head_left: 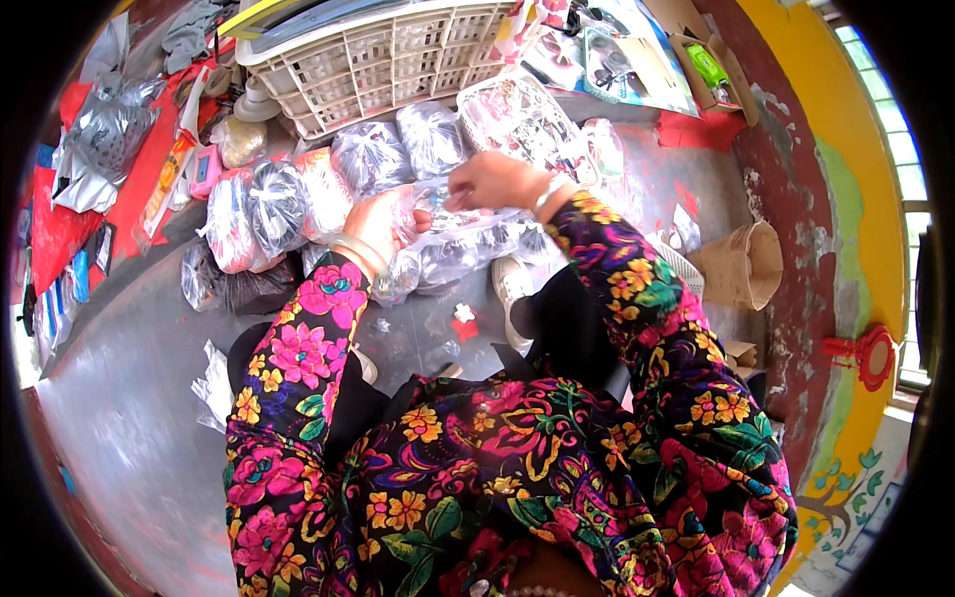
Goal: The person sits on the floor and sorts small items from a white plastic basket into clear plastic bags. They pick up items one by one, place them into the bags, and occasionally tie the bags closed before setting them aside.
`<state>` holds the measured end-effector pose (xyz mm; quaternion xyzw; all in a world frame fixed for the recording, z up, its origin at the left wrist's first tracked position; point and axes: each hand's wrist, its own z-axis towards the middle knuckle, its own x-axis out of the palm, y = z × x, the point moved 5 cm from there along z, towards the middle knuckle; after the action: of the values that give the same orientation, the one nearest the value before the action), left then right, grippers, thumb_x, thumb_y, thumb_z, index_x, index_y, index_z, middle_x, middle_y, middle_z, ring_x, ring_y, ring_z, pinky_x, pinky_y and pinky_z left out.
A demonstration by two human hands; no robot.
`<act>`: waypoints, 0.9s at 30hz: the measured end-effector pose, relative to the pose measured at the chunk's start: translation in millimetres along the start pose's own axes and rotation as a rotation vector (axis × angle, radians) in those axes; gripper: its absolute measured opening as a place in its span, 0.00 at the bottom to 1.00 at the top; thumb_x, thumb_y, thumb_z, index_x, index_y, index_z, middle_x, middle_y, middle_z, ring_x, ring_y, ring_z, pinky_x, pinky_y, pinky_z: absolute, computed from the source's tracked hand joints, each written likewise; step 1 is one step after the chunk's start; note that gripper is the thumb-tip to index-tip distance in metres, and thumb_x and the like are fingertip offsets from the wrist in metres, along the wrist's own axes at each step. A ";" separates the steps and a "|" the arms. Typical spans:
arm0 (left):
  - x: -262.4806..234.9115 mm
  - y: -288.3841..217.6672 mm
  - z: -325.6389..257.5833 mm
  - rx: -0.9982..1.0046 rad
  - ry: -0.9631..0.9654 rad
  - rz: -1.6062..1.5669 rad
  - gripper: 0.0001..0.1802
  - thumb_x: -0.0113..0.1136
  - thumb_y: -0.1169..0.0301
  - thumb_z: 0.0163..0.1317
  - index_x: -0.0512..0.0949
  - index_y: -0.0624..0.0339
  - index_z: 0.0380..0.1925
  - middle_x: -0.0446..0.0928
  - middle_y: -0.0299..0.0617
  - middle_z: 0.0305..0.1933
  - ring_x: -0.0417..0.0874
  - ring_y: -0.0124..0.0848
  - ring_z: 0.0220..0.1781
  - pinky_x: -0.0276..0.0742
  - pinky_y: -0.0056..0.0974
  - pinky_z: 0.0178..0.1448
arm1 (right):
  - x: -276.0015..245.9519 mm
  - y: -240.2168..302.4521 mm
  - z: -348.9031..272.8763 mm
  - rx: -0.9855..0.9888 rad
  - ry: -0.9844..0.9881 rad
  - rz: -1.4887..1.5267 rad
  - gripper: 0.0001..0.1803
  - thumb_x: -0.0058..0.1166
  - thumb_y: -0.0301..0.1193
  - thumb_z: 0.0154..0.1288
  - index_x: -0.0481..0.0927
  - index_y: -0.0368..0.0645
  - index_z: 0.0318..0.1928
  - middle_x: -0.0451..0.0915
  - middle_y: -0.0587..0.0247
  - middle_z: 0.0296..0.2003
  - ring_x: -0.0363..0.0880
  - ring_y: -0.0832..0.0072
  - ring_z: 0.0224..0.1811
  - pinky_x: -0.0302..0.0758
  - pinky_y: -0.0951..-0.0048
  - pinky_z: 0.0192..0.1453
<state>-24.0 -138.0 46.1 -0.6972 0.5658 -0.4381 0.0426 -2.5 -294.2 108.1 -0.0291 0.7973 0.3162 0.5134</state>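
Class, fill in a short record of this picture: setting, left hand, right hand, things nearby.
Setting: person in a flowered top bent over a grey floor
Left hand: grips a clear plastic bag
Right hand: pinches the same bag's top edge
Nearby: row of filled plastic bags, white plastic crate, cardboard cone, red cloth

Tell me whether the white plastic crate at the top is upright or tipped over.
Tipped on its side: the white plastic crate shows its gridded wall facing up and toward the camera, with bagged bundles lying against it.
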 end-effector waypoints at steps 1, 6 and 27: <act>2.9 1.2 1.3 -0.007 0.006 -0.006 0.15 0.50 0.66 0.58 0.72 0.64 0.42 0.75 0.48 0.26 0.78 0.37 0.27 0.75 0.35 0.31 | 18.2 -11.1 5.1 -0.053 -0.097 -0.111 0.11 0.55 0.36 0.49 0.76 0.43 0.30 0.77 0.55 0.25 0.76 0.60 0.29 0.70 0.66 0.32; -3.0 2.1 6.6 -0.025 0.005 -0.030 0.13 0.50 0.66 0.58 0.72 0.65 0.38 0.75 0.47 0.25 0.78 0.36 0.26 0.75 0.34 0.30 | 56.8 -13.4 33.4 -0.012 -0.112 -0.346 0.09 0.48 0.30 0.52 0.75 0.44 0.36 0.78 0.53 0.27 0.77 0.59 0.31 0.73 0.63 0.35; 5.7 1.0 3.6 -0.062 0.063 -0.104 0.14 0.47 0.69 0.59 0.70 0.68 0.41 0.75 0.47 0.28 0.77 0.35 0.27 0.75 0.36 0.33 | 73.3 -18.0 46.1 -0.084 0.030 -0.254 0.19 0.46 0.25 0.49 0.73 0.42 0.45 0.75 0.52 0.40 0.74 0.60 0.44 0.70 0.67 0.47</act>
<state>-22.4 -144.6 46.6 -0.7126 0.5430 -0.4438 -0.0196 6.5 -263.6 25.7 -0.1563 0.7808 0.2812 0.5356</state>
